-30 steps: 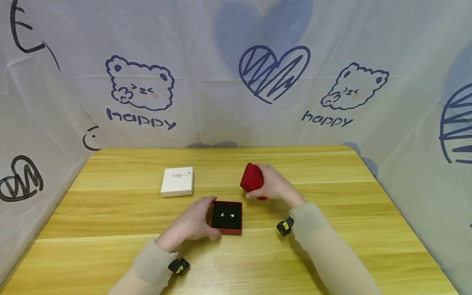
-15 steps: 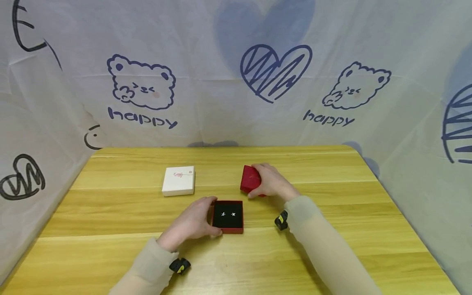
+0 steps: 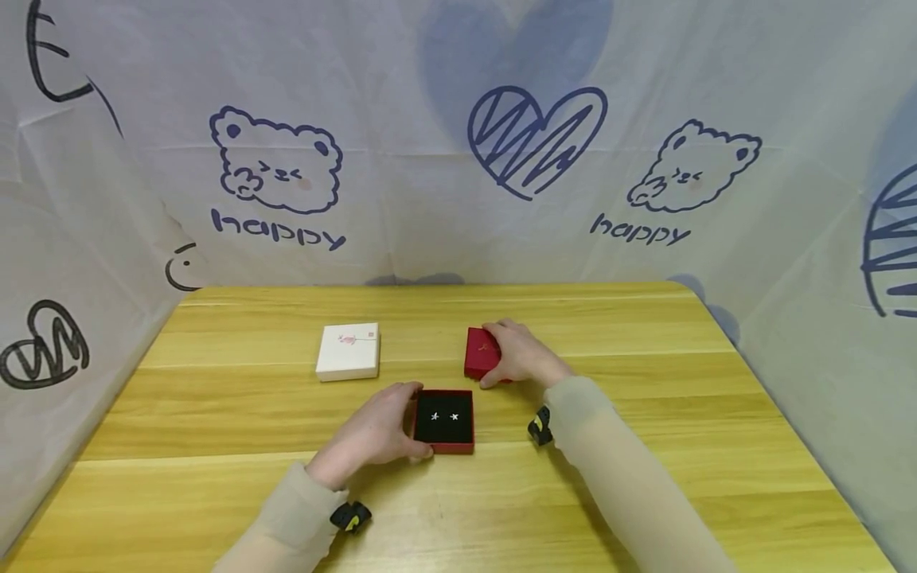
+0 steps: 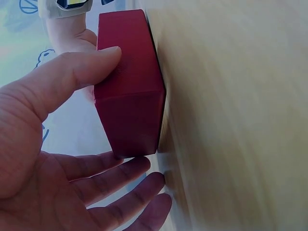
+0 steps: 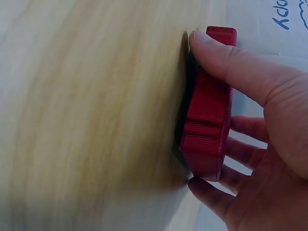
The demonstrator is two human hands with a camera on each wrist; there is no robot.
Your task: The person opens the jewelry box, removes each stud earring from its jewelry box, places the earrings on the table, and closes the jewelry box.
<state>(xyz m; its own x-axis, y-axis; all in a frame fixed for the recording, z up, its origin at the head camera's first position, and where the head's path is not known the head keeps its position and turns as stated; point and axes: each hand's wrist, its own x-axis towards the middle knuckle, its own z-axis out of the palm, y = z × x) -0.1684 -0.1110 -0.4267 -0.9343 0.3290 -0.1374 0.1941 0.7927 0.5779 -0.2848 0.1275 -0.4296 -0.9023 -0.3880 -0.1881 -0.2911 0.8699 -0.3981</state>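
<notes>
A red jewelry box base (image 3: 446, 449) sits mid-table, lidless. Two small star-shaped earrings (image 3: 454, 417) rest on its black insert (image 3: 444, 434). My left hand (image 3: 380, 426) holds the base from the left, thumb on the near side and fingertips at the far side; in the left wrist view the thumb lies along the red wall (image 4: 134, 62). Farther back and to the right, my right hand (image 3: 520, 354) grips the red box lid (image 3: 480, 350), top face up, low over the table. A ribbed ribbon bow (image 5: 207, 108) shows on the lid's side in the right wrist view.
A white square box (image 3: 349, 350) with a pink print stands behind and left of the base. The wooden table (image 3: 645, 334) ends at a white cloth backdrop (image 3: 408, 215) with blue drawings. Each wrist wears a black strap device (image 3: 351, 517).
My right hand has turned the red lid from a tilted pose to lying flat, top up, and lowered it toward the table. The left hand stays on the base.
</notes>
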